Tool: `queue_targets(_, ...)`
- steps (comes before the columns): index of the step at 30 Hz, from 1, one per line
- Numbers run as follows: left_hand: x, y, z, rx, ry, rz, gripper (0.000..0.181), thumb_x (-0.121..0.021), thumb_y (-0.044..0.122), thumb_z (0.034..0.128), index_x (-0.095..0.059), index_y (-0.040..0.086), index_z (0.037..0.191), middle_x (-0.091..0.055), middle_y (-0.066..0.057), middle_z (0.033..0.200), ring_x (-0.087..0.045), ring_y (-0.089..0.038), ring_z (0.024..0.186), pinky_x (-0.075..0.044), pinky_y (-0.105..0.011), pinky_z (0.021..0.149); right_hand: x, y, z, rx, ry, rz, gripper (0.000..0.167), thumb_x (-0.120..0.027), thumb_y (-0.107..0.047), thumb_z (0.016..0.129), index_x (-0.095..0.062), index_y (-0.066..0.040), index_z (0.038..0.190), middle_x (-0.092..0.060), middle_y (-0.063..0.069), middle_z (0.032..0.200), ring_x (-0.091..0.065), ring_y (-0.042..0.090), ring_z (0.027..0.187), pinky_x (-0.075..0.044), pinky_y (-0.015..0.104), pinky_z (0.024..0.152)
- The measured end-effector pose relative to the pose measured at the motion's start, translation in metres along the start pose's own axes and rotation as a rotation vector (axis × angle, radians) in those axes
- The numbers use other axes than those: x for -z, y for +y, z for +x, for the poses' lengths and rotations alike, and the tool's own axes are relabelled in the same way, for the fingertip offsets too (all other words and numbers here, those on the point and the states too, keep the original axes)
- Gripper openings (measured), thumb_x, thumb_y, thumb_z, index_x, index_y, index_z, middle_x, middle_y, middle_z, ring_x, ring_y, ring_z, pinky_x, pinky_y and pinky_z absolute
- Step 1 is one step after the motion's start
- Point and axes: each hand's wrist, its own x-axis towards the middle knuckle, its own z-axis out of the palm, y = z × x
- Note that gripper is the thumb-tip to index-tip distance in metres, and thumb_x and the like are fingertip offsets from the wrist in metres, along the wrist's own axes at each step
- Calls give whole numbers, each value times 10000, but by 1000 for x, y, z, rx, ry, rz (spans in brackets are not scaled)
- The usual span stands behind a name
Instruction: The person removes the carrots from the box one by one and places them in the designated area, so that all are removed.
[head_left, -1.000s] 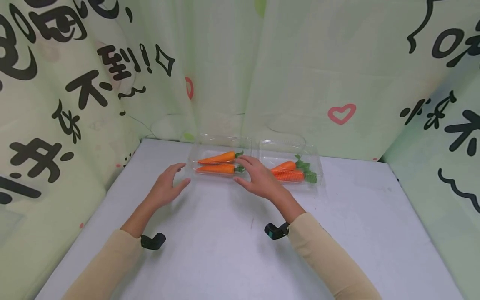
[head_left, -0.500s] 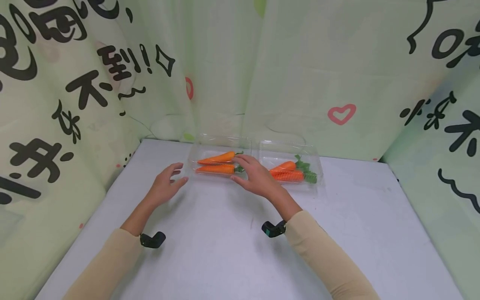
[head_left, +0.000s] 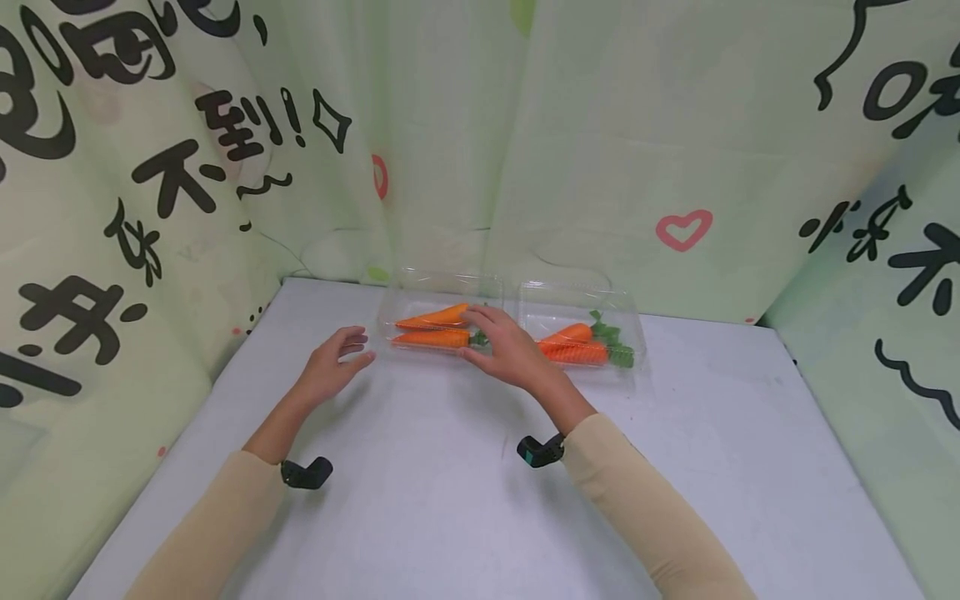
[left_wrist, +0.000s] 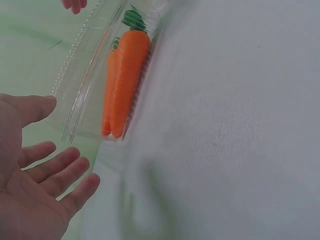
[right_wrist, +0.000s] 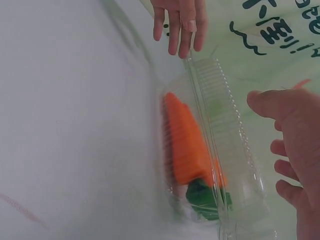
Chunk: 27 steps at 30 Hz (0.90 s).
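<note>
Carrots (head_left: 432,338) are lying in the left box (head_left: 442,290). The left hand (head_left: 333,365) and right hand (head_left: 508,348), both released, are hovering near its ends.

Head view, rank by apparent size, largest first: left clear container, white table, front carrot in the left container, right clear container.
1. White table
2. Left clear container and right clear container: look alike, not ranked
3. Front carrot in the left container
</note>
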Motion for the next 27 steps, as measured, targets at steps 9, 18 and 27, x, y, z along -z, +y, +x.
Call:
queue_targets(9,0,-3,8,56,-46,-116,623,-591,267,965,-298,91,1486,-471,-157,1453,-467,-318,1346,-449,-505,1049,-4,1,6,-18,-4,18,589,-695,-336,886,-499,-110,1394,-446,76,1480,-392,285,1389,-401,466,1110)
queue_targets(18,-1,-4,17,96,-58,-197,635,-596,196,958,-275,90,1496,-462,-172,1455,-492,-336,1317,-448,-492,1056,-7,-1,11,-23,-13,-12,605,-706,-329,879,-492,-107,1400,-439,86,1486,-394,280,1388,-404,450,1110)
queue_targets(27,-3,-8,22,99,-70,-275,623,-580,123,954,-272,59,1491,-497,-195,1419,-544,-339,1252,-483,-457,1024,-10,1,17,0,-6,-39,626,-721,-336,866,-491,-101,1399,-435,97,1484,-382,281,1395,-382,451,1126)
